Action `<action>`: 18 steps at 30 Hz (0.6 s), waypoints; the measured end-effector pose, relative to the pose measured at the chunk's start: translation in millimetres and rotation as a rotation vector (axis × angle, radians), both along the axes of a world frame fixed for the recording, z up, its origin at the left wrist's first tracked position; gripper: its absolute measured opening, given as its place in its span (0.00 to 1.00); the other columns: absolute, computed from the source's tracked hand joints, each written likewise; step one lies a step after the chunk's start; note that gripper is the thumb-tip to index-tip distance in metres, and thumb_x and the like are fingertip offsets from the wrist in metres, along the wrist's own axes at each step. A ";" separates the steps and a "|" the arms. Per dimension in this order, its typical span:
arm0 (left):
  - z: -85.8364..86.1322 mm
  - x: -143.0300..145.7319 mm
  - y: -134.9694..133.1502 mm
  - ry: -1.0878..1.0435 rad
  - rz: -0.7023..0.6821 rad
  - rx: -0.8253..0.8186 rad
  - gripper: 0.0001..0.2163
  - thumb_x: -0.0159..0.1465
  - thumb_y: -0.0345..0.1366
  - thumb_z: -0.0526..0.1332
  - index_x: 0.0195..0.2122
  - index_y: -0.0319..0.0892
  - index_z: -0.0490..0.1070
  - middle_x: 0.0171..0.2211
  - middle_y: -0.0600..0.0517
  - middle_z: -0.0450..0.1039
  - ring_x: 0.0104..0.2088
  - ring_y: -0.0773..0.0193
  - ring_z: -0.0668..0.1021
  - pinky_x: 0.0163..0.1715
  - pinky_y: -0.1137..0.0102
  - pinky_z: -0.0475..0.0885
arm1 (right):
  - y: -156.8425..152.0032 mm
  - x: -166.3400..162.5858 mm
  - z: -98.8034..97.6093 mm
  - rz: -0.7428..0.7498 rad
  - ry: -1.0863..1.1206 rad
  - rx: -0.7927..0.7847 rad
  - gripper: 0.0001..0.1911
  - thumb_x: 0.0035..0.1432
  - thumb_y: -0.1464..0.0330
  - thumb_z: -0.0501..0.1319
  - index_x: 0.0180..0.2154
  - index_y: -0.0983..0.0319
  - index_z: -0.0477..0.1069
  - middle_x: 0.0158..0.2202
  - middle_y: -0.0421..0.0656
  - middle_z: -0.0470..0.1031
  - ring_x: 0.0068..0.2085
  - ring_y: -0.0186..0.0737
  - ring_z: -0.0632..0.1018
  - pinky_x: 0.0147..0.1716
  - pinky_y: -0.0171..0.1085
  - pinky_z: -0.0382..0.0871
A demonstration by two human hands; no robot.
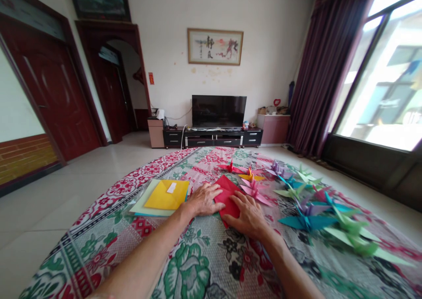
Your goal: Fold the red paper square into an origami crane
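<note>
A sheet of red folding paper (228,192) lies flat on the patterned tablecloth, one corner pointing away from me and creases showing on it. My left hand (206,198) rests on its left edge with the fingers stretched out. On the right side, my right hand (248,213) presses down on the paper, fingers spread. Parts of the sheet are hidden beneath both hands. Just beyond my right hand sit a pink paper crane (254,191), an orange paper crane (251,175) and a red paper crane (231,168).
Left of my hands lies a stack of coloured paper (167,194), yellow on top with a small white label. Several more cranes, including a blue crane (307,217) and a green crane (358,233), spread across the right side. A television (219,111) stands beyond the table.
</note>
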State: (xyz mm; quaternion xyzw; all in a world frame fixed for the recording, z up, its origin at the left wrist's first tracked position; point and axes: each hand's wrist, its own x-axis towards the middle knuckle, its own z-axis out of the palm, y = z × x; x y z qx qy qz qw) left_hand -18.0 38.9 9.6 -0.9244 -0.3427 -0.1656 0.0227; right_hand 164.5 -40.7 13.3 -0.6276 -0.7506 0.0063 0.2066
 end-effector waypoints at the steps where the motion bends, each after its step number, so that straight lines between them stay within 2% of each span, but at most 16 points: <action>1: 0.1 -0.1 0.0 0.001 0.000 -0.003 0.24 0.60 0.48 0.54 0.54 0.42 0.64 0.57 0.45 0.62 0.55 0.52 0.65 0.53 0.58 0.61 | -0.7 -0.4 0.0 0.001 -0.002 0.002 0.31 0.49 0.49 0.57 0.52 0.57 0.66 0.58 0.46 0.61 0.56 0.53 0.63 0.51 0.49 0.56; 18: -1.1 -1.1 0.7 0.013 -0.020 -0.009 0.26 0.61 0.51 0.51 0.56 0.40 0.63 0.57 0.45 0.61 0.56 0.51 0.63 0.54 0.58 0.59 | -2.8 -1.1 -1.4 0.014 -0.005 0.020 0.29 0.50 0.50 0.57 0.52 0.56 0.66 0.57 0.45 0.63 0.55 0.53 0.63 0.51 0.51 0.56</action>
